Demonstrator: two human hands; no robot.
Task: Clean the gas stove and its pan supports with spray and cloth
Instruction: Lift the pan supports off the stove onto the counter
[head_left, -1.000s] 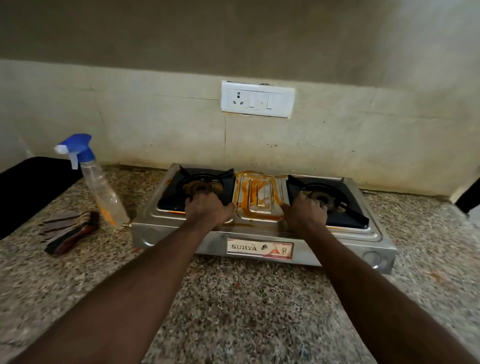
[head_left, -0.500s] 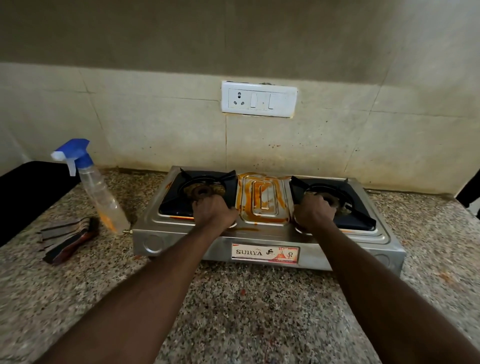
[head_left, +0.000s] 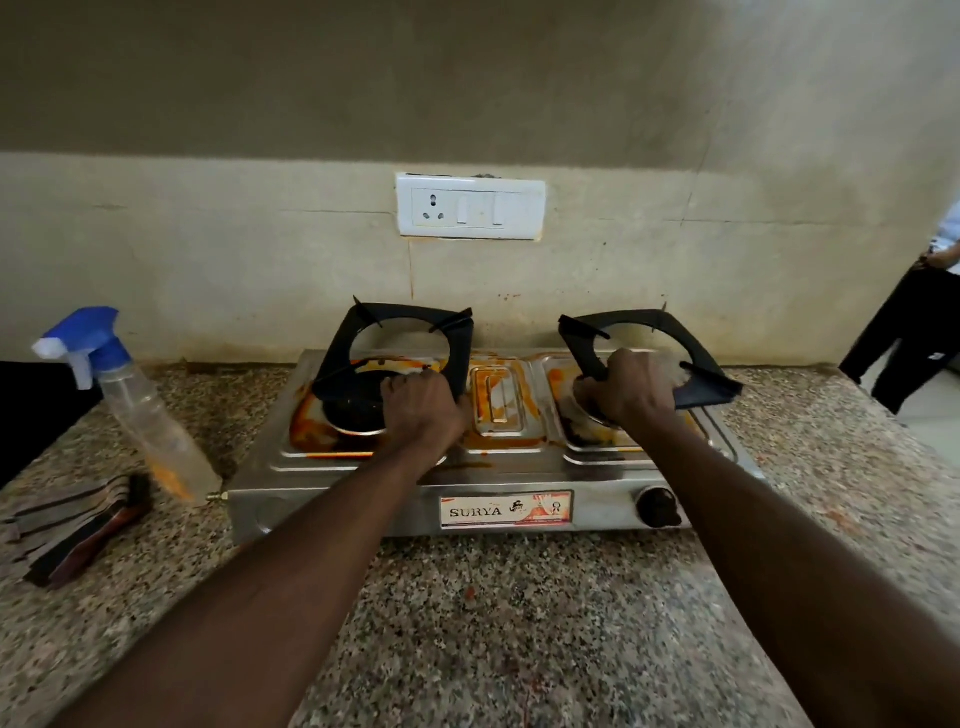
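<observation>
The grey speckled bench (head_left: 519, 623) fills the near part, and two bare forearms reach over it to the stove (head_left: 519, 470), which stands toward the back edge, near the wall. On its front there is a label (head_left: 506, 511) and, to the right, a dark knob (head_left: 658, 506). The left hand (head_left: 421, 405) has its fingers curled round the near edge of the left support (head_left: 410, 317); this black frame is tilted, with its far side high above the stove top. The right hand (head_left: 631, 387) grips the near edge of the right support (head_left: 704, 387) in the same way, and that one is also tilted, with its far side raised. Under both supports the steel top has orange-brown stains. By the left edge of the bench lies a folded cloth (head_left: 78, 525), and just behind it, close to the left side of the stove, stands the spray bottle (head_left: 150, 426) with a blue head. On the wall behind the stove is a white socket (head_left: 470, 207). Far right, past the bench, a person (head_left: 914, 322) in dark trousers is standing.
</observation>
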